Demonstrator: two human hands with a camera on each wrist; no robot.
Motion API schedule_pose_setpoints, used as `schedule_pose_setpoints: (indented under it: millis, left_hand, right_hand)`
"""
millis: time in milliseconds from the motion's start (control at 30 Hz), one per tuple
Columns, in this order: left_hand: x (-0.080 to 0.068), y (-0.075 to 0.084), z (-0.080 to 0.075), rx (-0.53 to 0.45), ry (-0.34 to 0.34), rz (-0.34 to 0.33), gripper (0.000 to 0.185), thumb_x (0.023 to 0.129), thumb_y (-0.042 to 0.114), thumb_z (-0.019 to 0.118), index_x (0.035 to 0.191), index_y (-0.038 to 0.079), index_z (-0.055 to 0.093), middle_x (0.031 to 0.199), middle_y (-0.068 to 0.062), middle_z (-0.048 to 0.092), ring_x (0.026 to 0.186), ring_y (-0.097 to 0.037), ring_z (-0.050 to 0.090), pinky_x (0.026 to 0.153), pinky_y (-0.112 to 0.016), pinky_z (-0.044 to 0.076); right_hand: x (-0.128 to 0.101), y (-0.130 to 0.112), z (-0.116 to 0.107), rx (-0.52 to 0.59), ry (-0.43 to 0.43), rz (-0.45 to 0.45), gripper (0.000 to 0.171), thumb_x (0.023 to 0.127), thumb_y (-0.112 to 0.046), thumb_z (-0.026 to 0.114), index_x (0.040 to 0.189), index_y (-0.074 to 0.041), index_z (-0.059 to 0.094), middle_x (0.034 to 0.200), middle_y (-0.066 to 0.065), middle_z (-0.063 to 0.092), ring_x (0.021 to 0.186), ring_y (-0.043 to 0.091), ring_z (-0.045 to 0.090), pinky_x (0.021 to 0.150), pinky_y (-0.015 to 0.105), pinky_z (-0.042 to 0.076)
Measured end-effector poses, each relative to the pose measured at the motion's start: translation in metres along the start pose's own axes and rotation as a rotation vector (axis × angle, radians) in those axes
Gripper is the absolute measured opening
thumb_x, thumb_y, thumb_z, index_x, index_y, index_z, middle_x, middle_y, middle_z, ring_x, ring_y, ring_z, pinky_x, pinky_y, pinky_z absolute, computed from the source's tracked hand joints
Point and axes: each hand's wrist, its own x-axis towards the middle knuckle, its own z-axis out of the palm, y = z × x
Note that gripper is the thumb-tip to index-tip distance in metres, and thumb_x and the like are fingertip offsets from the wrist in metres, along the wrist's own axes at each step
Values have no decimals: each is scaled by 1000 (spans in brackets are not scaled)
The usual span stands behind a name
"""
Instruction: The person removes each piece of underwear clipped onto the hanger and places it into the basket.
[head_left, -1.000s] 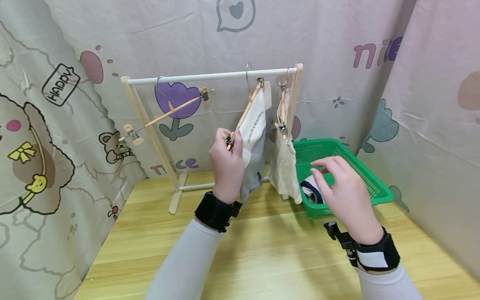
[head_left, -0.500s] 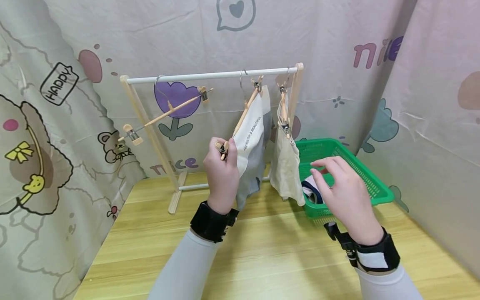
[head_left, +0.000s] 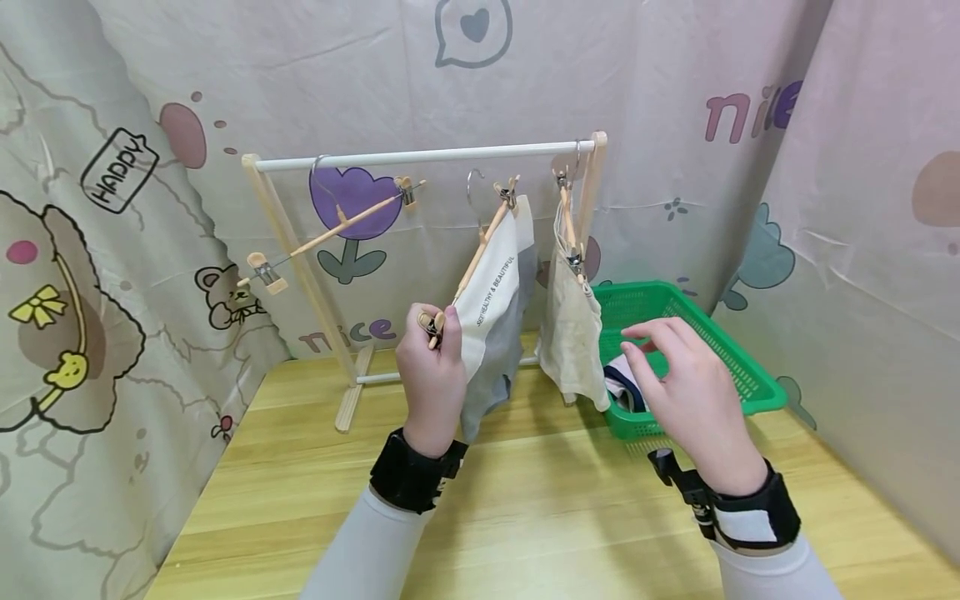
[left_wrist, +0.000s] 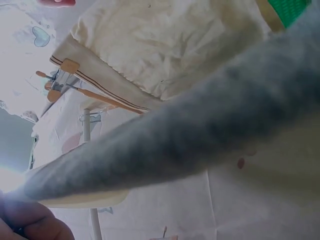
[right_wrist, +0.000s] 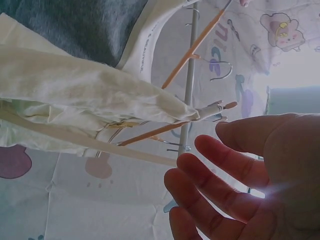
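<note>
My left hand (head_left: 431, 375) grips the near clip end of a wooden clip hanger (head_left: 480, 250). From its clips hangs a white-and-grey garment (head_left: 491, 333) with lettering along the white band. The hanger's metal hook stands just below and in front of the rail. In the left wrist view, the garment's grey cloth (left_wrist: 165, 135) crosses close to the camera, blurred. My right hand (head_left: 690, 392) hovers beside the green basket (head_left: 697, 321) with fingers relaxed and nothing between them. In the right wrist view, its fingertips (right_wrist: 187, 162) overlap the area near a cream garment (right_wrist: 90, 90).
A small clothes rack (head_left: 420, 155) with a white rail stands on the wooden table (head_left: 525, 517). On the rail's left hangs a bare clip hanger (head_left: 345, 221); at the right end hangs the cream garment on another. A white-and-navy cloth (head_left: 624, 383) lies in the basket.
My left hand has drawn the hanger and its garment down and toward me, and the hook has come off the rail. The right hand has stayed nearly still.
</note>
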Motion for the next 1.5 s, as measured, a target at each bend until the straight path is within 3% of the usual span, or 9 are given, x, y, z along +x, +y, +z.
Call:
schedule_pose_setpoints:
  millis: [1000,1333,1500]
  left_hand:
    - [-25,-27,-24,-27,69,-43,20,101,10,57,91,-7,51,68,2,40,58,-6,39,52,-18,32]
    - [-20,-31,-36,-37,60,-13,19,101,8,56,92,-8,51,69,4,39,59,-6,37,54,-19,30]
    - [-12,-36,-45,-81,74,-6,21,100,8,56,94,-12,54,74,8,47,63,-3,44,58,-16,35]
  right_hand:
    - [-1,2,5,-24,-6,-13,15,93,-8,76,107,-7,72,104,10,68,85,24,67,58,34,48]
    - [-1,0,4,-19,2,-19,16,92,-6,76,107,-8,73,104,8,68,86,24,68,59,35,48]
    - [0,-1,4,-17,4,-23,16,92,-6,76,107,-8,73,104,9,68,86,23,67,59,35,48]
